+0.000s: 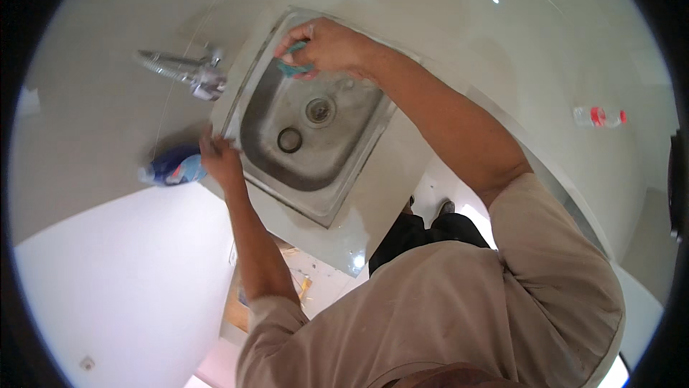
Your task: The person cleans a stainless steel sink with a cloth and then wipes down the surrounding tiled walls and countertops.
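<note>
Above the sink's (343, 143) far end, a teal sponge (291, 69) is being held in the right hand (310, 45), a round piece (289, 140) lying by the drain (319, 110), the left hand (222, 159) blurring near the left rim (235, 117), grip impossible to tell, a blue bottle (174, 166) resting just beside.

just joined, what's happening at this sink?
A person's right hand grips a teal pad or cloth at the far end of the metal sink. The left hand, blurred, is at the sink's left edge beside a blue bottle; whether it touches either is unclear. A dark ring lies in the basin near the drain.
</note>
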Motion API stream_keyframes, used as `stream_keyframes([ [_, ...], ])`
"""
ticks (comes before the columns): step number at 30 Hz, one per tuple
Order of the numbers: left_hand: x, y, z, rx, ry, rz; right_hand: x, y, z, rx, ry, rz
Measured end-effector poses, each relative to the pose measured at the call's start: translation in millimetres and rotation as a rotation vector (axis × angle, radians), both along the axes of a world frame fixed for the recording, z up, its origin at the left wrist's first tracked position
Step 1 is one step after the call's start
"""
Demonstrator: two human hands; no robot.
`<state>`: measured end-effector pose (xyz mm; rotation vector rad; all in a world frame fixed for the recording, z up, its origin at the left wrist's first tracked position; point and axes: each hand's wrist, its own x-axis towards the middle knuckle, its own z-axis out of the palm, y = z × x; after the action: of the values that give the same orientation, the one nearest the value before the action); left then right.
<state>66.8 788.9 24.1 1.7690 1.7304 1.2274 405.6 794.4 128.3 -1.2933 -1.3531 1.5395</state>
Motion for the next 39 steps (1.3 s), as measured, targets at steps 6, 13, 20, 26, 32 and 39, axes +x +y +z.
stream_keyframes([
  [6,5,-130,-55,-0.146,-0.307,0.024,25,-27,-95,0.240,0.206,-0.258],
  [13,84,-215,36,-0.155,-0.104,-0.001,39,-187,-95,0.268,-0.116,-0.372],
  [20,190,-299,53,-0.169,-0.183,-0.475,152,-502,-85,-0.234,0.553,-0.618],
  [26,291,-414,-5,-0.647,0.074,-1.057,186,-826,-101,-0.219,0.528,-1.368],
  [32,339,-504,-86,-0.667,0.915,-1.804,106,-1083,-198,-0.219,0.423,-2.643],
  [39,382,-532,-164,-0.855,0.969,-2.025,-72,-1159,-312,-1.008,0.597,-3.439],
])
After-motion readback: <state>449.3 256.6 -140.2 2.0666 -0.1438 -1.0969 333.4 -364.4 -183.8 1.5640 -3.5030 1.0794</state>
